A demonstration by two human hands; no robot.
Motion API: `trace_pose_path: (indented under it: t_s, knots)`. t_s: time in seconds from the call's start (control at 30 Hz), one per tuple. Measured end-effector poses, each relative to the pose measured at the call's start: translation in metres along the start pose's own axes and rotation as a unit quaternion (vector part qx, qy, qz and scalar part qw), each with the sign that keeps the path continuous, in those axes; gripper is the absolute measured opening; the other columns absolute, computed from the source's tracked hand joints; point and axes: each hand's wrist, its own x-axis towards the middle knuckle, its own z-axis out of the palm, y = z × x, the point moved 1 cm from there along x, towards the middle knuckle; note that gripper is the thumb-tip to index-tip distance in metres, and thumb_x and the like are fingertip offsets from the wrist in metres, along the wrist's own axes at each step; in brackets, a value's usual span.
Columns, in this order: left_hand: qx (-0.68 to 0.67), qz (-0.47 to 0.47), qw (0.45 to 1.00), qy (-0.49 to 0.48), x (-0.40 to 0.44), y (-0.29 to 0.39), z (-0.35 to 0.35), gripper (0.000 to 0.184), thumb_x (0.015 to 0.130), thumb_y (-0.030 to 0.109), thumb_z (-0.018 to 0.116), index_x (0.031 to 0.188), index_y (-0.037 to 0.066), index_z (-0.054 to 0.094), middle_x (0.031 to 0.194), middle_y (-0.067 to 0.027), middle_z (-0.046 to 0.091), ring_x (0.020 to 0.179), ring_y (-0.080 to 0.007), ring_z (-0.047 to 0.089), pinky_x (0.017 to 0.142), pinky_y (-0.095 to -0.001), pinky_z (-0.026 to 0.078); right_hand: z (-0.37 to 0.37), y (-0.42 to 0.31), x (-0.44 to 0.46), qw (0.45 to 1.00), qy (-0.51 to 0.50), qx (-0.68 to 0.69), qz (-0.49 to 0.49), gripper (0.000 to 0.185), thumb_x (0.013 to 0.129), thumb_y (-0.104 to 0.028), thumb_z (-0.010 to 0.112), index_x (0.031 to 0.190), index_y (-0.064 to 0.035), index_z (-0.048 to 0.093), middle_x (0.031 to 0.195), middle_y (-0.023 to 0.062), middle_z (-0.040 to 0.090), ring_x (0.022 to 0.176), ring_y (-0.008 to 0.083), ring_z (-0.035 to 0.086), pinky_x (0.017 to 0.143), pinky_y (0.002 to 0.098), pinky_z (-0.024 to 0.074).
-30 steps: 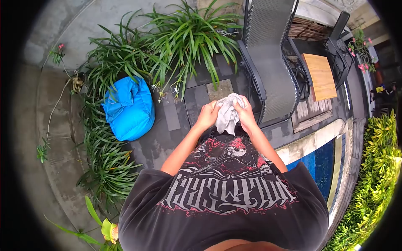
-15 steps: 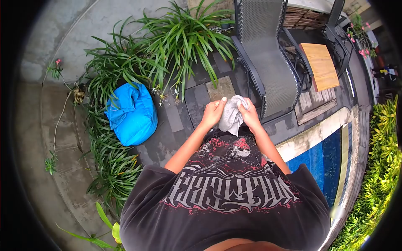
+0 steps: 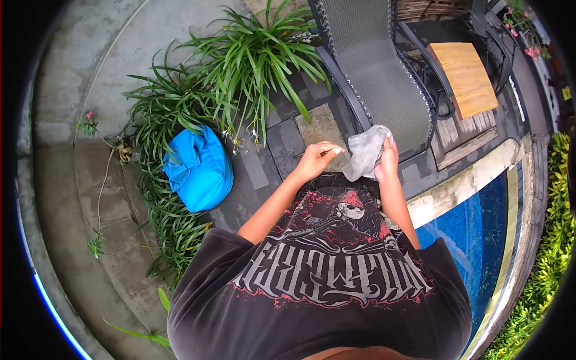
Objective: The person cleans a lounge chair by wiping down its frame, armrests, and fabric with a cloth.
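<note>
A crumpled light-grey cloth [image 3: 366,153] hangs from my right hand [image 3: 388,161], with the thumb and fingers closed on its right edge. Just left of the cloth is my left hand [image 3: 319,161], its fingers curled in and the thumb against them. A small gap shows between those fingertips and the cloth, and nothing is visible in them. Both hands are in front of my dark printed T-shirt [image 3: 330,258], above the paving.
A grey mesh lounger [image 3: 384,78] stands ahead, with a wooden table [image 3: 462,78] to its right. A blue bag-like bundle [image 3: 201,171] lies on the left beside strappy green plants [image 3: 252,66]. Pool water [image 3: 456,231] is at the lower right behind a pale stone edge [image 3: 468,174].
My left hand has come off the cloth and sits slightly left of it. The right hand has carried the cloth to the right, where it hangs more spread out. The view has shifted slightly.
</note>
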Motion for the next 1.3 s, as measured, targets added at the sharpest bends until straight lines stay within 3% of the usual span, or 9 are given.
trace_pose_path:
  t_s: [0.2, 0.4, 0.53, 0.7, 0.8, 0.9, 1.1, 1.2, 1.3]
  knots:
    - [-0.013, -0.024, 0.999, -0.039, 0.019, -0.005, 0.038, 0.016, 0.095, 0.014, 0.074, 0.106, 0.003, 0.079, 0.103, -0.0070, 0.073, 0.091, -0.0116, 0.065, 0.082, -0.0280, 0.052, -0.088, -0.045, 0.043, 0.993, 0.088, 0.076, 0.023, 0.041, 0.108, -0.034, 0.050, 0.133, -0.0013, 0.056, 0.127, 0.0127, 0.066, 0.114, 0.0282, 0.067, 0.098, 0.0446, 0.0554]
    - [-0.071, -0.061, 0.996, -0.014, 0.032, -0.013, 0.037, 0.016, 0.092, 0.013, 0.077, 0.097, -0.002, 0.076, 0.103, -0.0070, 0.073, 0.084, -0.0094, 0.067, 0.077, -0.0263, 0.054, -0.130, -0.077, 0.068, 0.992, 0.070, 0.105, -0.028, 0.045, 0.108, -0.035, 0.052, 0.138, -0.0020, 0.052, 0.133, 0.0153, 0.064, 0.117, 0.0309, 0.065, 0.100, 0.0493, 0.0546]
    - [0.040, -0.140, 0.989, 0.011, 0.055, -0.041, 0.005, 0.022, 0.095, 0.021, 0.075, 0.098, -0.002, 0.075, 0.108, -0.0089, 0.074, 0.086, -0.0106, 0.069, 0.081, -0.0294, 0.056, -0.121, -0.080, 0.073, 0.987, 0.052, 0.147, -0.024, 0.046, 0.106, -0.036, 0.054, 0.138, -0.0020, 0.052, 0.134, 0.0154, 0.063, 0.119, 0.0321, 0.064, 0.101, 0.0500, 0.0539]
    - [0.180, -0.185, 0.965, -0.049, 0.085, -0.133, -0.041, 0.045, 0.094, 0.037, 0.073, 0.119, 0.000, 0.069, 0.115, -0.0165, 0.074, 0.111, -0.0264, 0.070, 0.098, -0.0376, 0.053, -0.093, -0.070, 0.079, 0.986, 0.054, 0.152, -0.040, 0.047, 0.106, -0.036, 0.054, 0.137, -0.0014, 0.051, 0.133, 0.0157, 0.063, 0.119, 0.0316, 0.064, 0.103, 0.0499, 0.0530]
    - [0.270, -0.134, 0.947, -0.112, 0.127, -0.120, -0.069, 0.050, 0.092, 0.042, 0.074, 0.116, -0.002, 0.070, 0.111, -0.0187, 0.074, 0.108, -0.0278, 0.071, 0.096, -0.0382, 0.054, -0.076, -0.059, 0.087, 0.981, 0.115, 0.144, -0.061, 0.047, 0.106, -0.036, 0.054, 0.138, -0.0020, 0.051, 0.133, 0.0161, 0.062, 0.120, 0.0315, 0.063, 0.103, 0.0501, 0.0527]
    - [0.217, -0.184, 0.952, -0.116, 0.198, -0.146, -0.098, 0.049, 0.089, 0.042, 0.075, 0.113, 0.000, 0.071, 0.104, -0.0176, 0.075, 0.103, -0.0312, 0.073, 0.094, -0.0391, 0.055, -0.063, -0.041, 0.109, 0.973, 0.096, 0.202, -0.056, 0.046, 0.106, -0.035, 0.054, 0.139, -0.0035, 0.051, 0.135, 0.0160, 0.062, 0.122, 0.0329, 0.062, 0.104, 0.0517, 0.0520]
    - [0.276, -0.180, 0.920, -0.214, 0.317, -0.177, -0.178, 0.046, 0.092, 0.040, 0.074, 0.112, 0.000, 0.071, 0.104, -0.0171, 0.075, 0.099, -0.0237, 0.072, 0.089, -0.0363, 0.055, 0.018, 0.001, 0.188, 0.952, 0.107, 0.276, -0.076, 0.043, 0.105, -0.034, 0.054, 0.135, -0.0042, 0.054, 0.132, 0.0147, 0.064, 0.120, 0.0315, 0.064, 0.106, 0.0479, 0.0504]
    - [0.182, -0.229, 0.936, -0.198, 0.338, -0.172, -0.222, 0.037, 0.095, 0.033, 0.072, 0.113, 0.000, 0.069, 0.102, -0.0130, 0.074, 0.095, -0.0205, 0.070, 0.084, -0.0348, 0.056, 0.084, 0.016, 0.236, 0.949, 0.271, 0.136, -0.086, 0.037, 0.101, -0.027, 0.064, 0.128, -0.0031, 0.058, 0.127, 0.0127, 0.065, 0.112, 0.0280, 0.066, 0.097, 0.0455, 0.0532]
    - [0.099, -0.272, 0.938, -0.189, 0.329, -0.202, -0.252, 0.032, 0.098, 0.028, 0.070, 0.114, 0.002, 0.066, 0.090, -0.0059, 0.071, 0.081, -0.0168, 0.068, 0.076, -0.0334, 0.057, 0.103, 0.054, 0.304, 0.913, 0.274, -0.269, -0.140, 0.039, 0.093, -0.021, 0.073, 0.125, -0.0030, 0.059, 0.120, 0.0136, 0.066, 0.107, 0.0311, 0.065, 0.089, 0.0445, 0.0523]
